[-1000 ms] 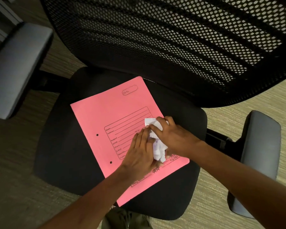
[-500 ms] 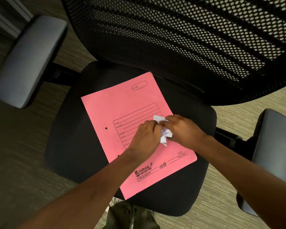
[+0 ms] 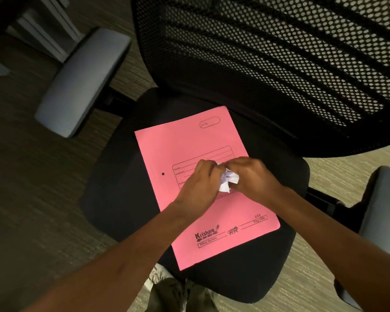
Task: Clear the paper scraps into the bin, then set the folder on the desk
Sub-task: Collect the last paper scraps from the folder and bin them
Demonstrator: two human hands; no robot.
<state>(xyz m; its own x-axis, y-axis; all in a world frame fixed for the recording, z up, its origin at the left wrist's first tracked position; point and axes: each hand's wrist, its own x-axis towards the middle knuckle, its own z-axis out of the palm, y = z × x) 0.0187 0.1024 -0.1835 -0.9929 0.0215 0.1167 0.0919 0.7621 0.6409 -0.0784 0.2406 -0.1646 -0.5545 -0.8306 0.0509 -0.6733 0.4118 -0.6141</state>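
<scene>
A pink folder (image 3: pixel 189 149) with printed black lines lies flat on the black seat (image 3: pixel 122 188) of an office chair. Over its middle, my left hand (image 3: pixel 200 188) and my right hand (image 3: pixel 252 179) press together around a bunch of white paper scraps (image 3: pixel 227 179). Both hands have their fingers curled onto the scraps, which stick out between them. Neither a bin nor a desk top is in view.
The chair's black mesh backrest (image 3: pixel 268 64) rises behind the folder. Grey armrests stand at the left (image 3: pixel 81 79) and at the right (image 3: pixel 383 212). Striped carpet (image 3: pixel 32 199) surrounds the chair. Grey furniture legs (image 3: pixel 38 25) show at the top left.
My hands have gathered the flat scraps into a tighter bunch and lifted slightly off the folder. The folder has not moved on the seat; the camera has shifted.
</scene>
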